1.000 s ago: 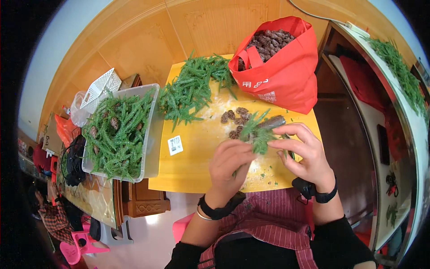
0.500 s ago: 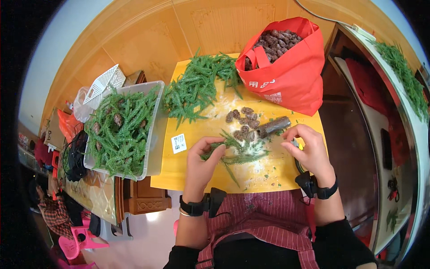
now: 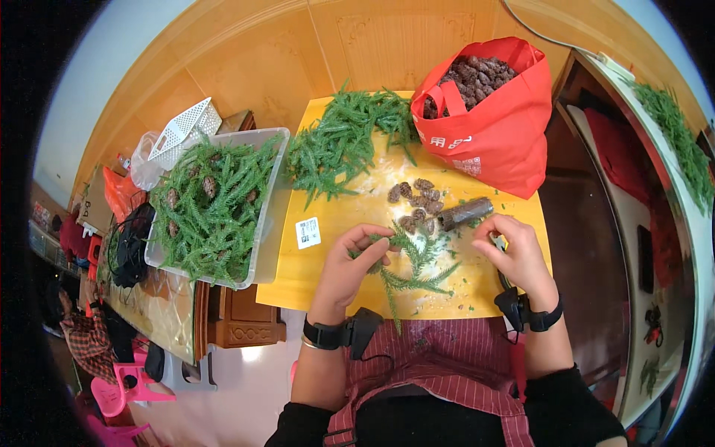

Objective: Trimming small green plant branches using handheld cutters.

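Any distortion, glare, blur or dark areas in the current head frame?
In the head view, the wooden wall bends into an arc, the corners go black, a white glare patch marks the floor, and the green sprig in the left hand looks fairly sharp.

White characters and a square code stand on the red bag (image 3: 514,149). Left of this bag, a white label (image 3: 307,240) on the yellow table (image 3: 298,279) bears another code and illegibly small print.

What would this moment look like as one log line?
left hand: holds green sprig | right hand: near dark roll | loose pinecones: on yellow tabletop
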Demonstrator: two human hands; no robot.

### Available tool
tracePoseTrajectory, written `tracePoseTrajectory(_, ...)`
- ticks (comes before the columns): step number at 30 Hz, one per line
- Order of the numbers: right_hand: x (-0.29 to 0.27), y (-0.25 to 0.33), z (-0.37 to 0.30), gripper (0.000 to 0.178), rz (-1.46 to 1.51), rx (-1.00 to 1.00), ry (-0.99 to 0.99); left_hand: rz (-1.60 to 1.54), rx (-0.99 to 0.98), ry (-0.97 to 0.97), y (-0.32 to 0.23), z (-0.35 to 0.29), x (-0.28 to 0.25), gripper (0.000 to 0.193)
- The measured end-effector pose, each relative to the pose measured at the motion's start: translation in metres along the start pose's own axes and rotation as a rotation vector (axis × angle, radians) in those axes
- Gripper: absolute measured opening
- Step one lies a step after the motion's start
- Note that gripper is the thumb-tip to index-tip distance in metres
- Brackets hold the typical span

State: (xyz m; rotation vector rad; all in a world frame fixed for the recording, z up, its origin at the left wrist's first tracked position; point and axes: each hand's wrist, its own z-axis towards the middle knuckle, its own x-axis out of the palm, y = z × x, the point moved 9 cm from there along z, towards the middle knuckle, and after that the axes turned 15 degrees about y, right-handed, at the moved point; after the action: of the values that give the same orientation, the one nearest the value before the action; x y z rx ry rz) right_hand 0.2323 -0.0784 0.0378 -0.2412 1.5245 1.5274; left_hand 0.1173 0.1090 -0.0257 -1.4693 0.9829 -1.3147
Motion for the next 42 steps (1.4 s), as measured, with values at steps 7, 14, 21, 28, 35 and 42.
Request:
tracePoseTrajectory(7,0.01,-0.013,0.002,0.013,-0.058,0.022,0.086,0.903,-0.077,-0.114,0.008,-0.002,-0.037,0.028)
tracePoseTrajectory(14,0.017,-0.034,-0.001,0.014,-0.14,0.082,0.089,1.23,0.306,-0.02,-0.025,0.035,0.019,0.036)
tracePoseTrajectory(21,0.031,-0.019,0.037,0.009,-0.312,0.058,-0.012,1.444,-0.036,0.072,0.021,0.073,0.022,0.036)
tracePoseTrajectory(28,0.07,-0.034,0.077,0.007,-0.473,0.012,0.131,1.381,-0.039,0.034,0.023,0.071,0.017,0.022)
tracePoseTrajectory(35,0.083,-0.042,0.085,0.007,-0.509,0.044,0.227,0.741,0.022,-0.07,-0.007,0.038,-0.006,0.018)
tracePoseTrajectory(42,0.087,-0.023,0.093,0.007,-0.433,-0.02,0.296,0.075,0.091,-0.023,-0.013,0.006,-0.003,0.017)
